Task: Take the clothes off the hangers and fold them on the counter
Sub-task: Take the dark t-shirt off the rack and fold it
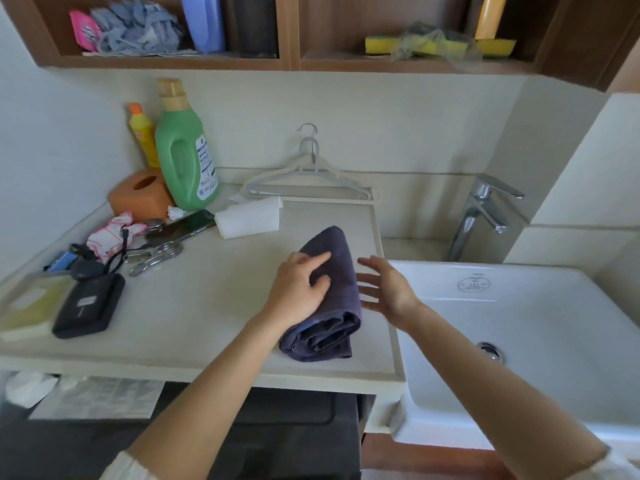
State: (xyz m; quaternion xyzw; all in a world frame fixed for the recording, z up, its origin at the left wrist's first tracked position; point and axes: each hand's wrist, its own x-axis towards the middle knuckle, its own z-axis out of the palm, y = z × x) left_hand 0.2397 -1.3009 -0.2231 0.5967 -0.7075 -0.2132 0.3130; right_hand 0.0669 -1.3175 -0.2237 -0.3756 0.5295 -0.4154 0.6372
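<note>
A dark blue garment (341, 271) lies folded into a thick bundle on the pale counter (194, 306), near its right edge. My left hand (299, 291) rests flat on the bundle's left side with fingers loosely spread. My right hand (386, 285) hovers open just right of the bundle, fingers spread, apart from the cloth. Two empty grey hangers (308, 178) lean against the back wall behind the bundle.
A white sink (519, 341) with a chrome tap (479, 213) sits to the right. The counter's left side holds a green bottle (185, 157), a yellow bottle, an orange tissue box (140, 194), a white folded cloth (247, 216), a phone, clips, cables and a black power bank (88, 306).
</note>
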